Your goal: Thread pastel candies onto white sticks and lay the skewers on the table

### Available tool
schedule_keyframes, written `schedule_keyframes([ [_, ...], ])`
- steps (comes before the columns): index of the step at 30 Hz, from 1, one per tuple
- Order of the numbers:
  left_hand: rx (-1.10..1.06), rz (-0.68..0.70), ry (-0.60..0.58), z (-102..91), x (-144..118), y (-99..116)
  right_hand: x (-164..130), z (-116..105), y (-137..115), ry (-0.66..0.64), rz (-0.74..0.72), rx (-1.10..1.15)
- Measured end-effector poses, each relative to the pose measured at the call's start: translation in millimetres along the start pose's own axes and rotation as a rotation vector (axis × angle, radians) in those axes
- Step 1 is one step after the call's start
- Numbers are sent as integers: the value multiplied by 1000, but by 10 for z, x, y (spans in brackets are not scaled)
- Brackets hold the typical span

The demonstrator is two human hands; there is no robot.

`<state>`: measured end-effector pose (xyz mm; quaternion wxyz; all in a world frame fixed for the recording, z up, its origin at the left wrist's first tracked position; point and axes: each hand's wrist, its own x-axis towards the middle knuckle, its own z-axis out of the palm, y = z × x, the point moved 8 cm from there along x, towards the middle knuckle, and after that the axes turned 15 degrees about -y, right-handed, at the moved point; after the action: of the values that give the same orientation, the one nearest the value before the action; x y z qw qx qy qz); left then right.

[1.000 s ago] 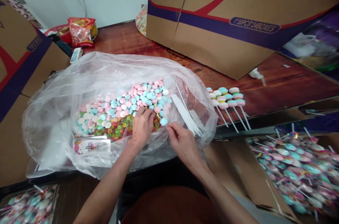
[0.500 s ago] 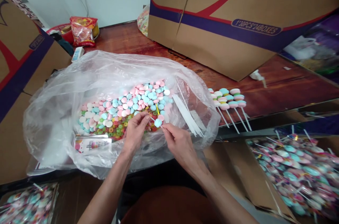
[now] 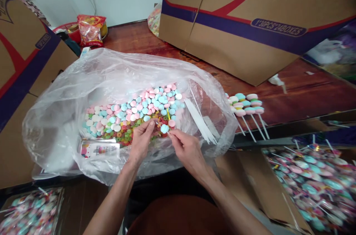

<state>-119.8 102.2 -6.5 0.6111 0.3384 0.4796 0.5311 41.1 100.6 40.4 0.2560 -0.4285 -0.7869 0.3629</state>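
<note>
A big clear plastic bag [image 3: 55, 116] is lying open in front of you on the dark wooden table [image 3: 300, 90], and its crumpled near edge is standing between your wrists and the sweets inside. In the bag, a heap of pastel candy discs [image 3: 133, 107] in pink, blue and white is lying behind a patch of small coloured ring candies [image 3: 125, 135]. A bundle of white sticks [image 3: 198, 120] is leaning at the bag's right side, just beside your right hand. Right of the bag, several finished candy skewers [image 3: 246, 105] are lying on the table with their sticks pointing toward you. A large cardboard carton [image 3: 250, 16] is standing behind them, and another carton [image 3: 25, 60] is standing at the left. A red snack bag [image 3: 90, 29] is sitting far back.

Your left hand [image 3: 140, 142] is pinching with thumb and fingertips nearly closed; what it is holding is too small to tell, though it is touching the ring candies. Your right hand [image 3: 187, 149] is closing thumb and forefinger on a thin stick that is carrying a blue candy disc [image 3: 164, 128], just above the ring candies and between your two hands.

On the big carton you are reading "30PCS" and "24BOXES" on a purple band; the red words above are cut off.
</note>
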Motion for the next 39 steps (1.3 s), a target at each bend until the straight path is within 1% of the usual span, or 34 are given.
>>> schedule_keyframes([
  [4, -39, -19, -17, 14, -20, 32, 7, 5, -4, -19, -6, -48],
  [6, -116, -74, -40, 30, -31, 22, -2, -4, -31, -3, -22, -37],
  [8, -210, -154, -85, 70, -52, -11, -18, -8, -71, 21, -48, 0],
  [10, -255, -214, -133, 121, -86, -33, -31, 6, -110, 39, -71, 42],
  [12, -245, -238, -169, 168, -124, -39, -30, 31, -127, 55, -68, 85],
  [15, -171, -225, -189, 214, -160, -28, 1, 86, -91, 68, -17, 179],
  [17, -49, -181, -186, 209, -150, 12, 32, 129, -32, 61, 28, 262],
  [19, 157, -87, -130, 135, -108, 110, 53, 149, 37, 55, 66, 319],
  [22, 607, 143, 73, -47, -56, 381, 40, 82, 134, 80, 108, 313],
  [23, 772, 216, 138, -80, -50, 466, 23, 39, 164, 95, 121, 297],
  [24, 929, 265, 178, -89, -39, 522, 1, -8, 194, 111, 133, 281],
  [25, 1073, 288, 191, -80, -19, 543, -24, -55, 223, 124, 148, 268],
  [27, 1299, 262, 170, -54, 31, 512, -79, -146, 280, 160, 179, 248],
  [29, 1441, 218, 145, -32, 53, 465, -127, -213, 331, 197, 208, 236],
  [30, 1478, 209, 133, -19, 50, 453, -145, -234, 353, 210, 219, 233],
  [32, 1470, 213, 116, -1, 31, 458, -165, -251, 385, 225, 231, 234],
  [33, 1420, 219, 108, 3, 21, 471, -169, -251, 395, 226, 231, 236],
  [36, 1137, 229, 52, 45, 23, 487, -177, -254, 413, 235, 228, 243],
  [37, 1044, 232, 12, 96, 37, 475, -183, -259, 419, 241, 231, 246],
  [39, 933, 245, -115, 278, 80, 423, -194, -269, 431, 251, 240, 252],
])
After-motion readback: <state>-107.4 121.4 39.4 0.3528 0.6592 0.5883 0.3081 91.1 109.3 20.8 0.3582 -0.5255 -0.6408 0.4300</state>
